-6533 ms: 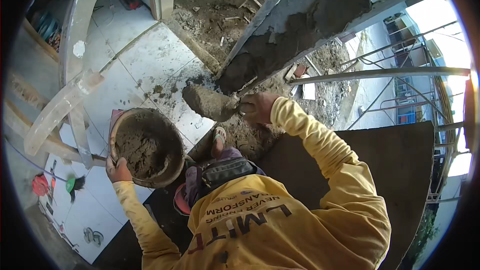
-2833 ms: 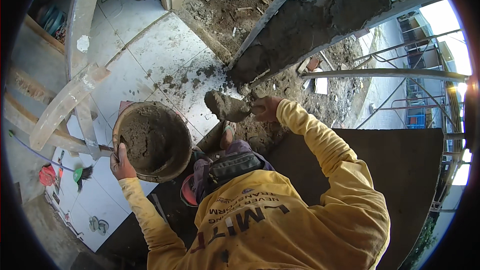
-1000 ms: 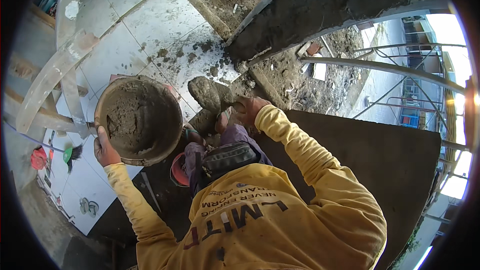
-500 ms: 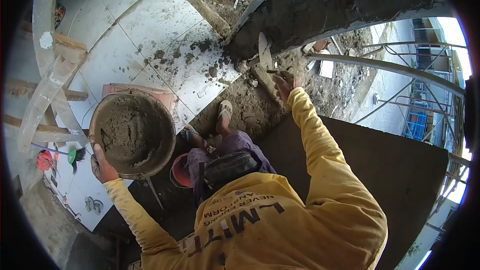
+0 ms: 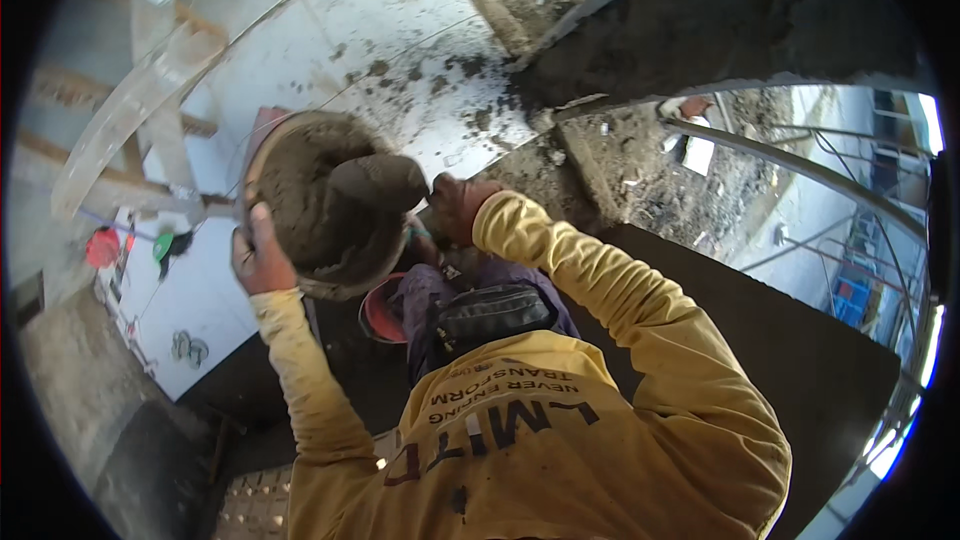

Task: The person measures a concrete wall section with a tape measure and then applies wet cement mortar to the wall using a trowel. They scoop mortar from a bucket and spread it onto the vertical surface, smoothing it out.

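Observation:
A round tub (image 5: 345,290) with grey wet mortar (image 5: 305,175) inside stands at the left, in front of my body. My left hand (image 5: 262,255) grips its near left rim, the thumb over the edge. In my right hand (image 5: 463,208) is the handle of a trowel (image 5: 378,182). Its mortar-coated blade reaches over the right side of the tub; whether it touches the mortar I cannot tell. Part of the handle is hidden by my fingers.
A red bucket (image 5: 383,312) stands by my legs. Wooden posts (image 5: 150,100) rise at the left. Mortar splatters the white tiles (image 5: 400,0). A plastered beam (image 5: 720,30) crosses the far right, above rubble (image 5: 700,200) and a metal pole (image 5: 800,165). Sandals (image 5: 188,348) lie at left.
My right hand has brought the trowel from the plastered beam's lower end leftward and nearer, over the tub. My left hand stays on the rim. The whole view has shifted somewhat.

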`<act>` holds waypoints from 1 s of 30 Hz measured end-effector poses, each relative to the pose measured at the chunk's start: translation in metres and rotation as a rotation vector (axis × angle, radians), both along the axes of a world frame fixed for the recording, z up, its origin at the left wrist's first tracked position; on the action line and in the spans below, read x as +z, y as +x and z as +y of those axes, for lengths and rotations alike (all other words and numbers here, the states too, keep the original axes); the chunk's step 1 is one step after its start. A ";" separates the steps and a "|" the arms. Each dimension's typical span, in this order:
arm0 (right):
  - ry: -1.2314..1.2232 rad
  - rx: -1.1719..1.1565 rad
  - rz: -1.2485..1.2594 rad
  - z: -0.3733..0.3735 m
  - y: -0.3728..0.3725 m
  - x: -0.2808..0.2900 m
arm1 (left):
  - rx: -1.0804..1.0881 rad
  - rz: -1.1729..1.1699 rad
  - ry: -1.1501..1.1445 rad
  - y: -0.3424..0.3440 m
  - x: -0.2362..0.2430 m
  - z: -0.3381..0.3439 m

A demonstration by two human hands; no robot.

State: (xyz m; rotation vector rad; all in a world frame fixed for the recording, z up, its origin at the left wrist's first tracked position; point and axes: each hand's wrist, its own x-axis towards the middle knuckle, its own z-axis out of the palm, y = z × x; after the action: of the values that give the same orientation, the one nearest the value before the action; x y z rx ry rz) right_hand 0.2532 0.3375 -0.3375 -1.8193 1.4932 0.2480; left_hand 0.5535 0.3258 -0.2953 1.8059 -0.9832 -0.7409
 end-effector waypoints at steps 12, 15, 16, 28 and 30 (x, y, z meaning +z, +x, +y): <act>-0.101 0.404 0.085 0.009 0.109 0.013 | -0.094 -0.099 0.066 0.016 0.017 0.002; 0.022 0.342 0.214 -0.019 0.114 0.048 | -0.088 -0.029 0.091 0.032 0.015 0.008; 0.069 0.280 0.260 -0.028 0.111 0.056 | -0.096 -0.006 0.096 0.033 0.014 0.009; -0.014 0.367 0.007 -0.010 0.126 0.039 | -0.169 0.004 0.113 0.046 0.017 0.023; 0.025 0.249 -0.185 -0.018 0.118 0.037 | -0.162 -0.052 0.105 0.041 0.023 0.026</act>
State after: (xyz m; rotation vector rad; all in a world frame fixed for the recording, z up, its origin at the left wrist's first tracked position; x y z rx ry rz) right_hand 0.3708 0.3198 -0.3004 -1.9504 1.1328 0.2109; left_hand 0.5941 0.3516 -0.2723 1.8597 -1.1539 -0.8624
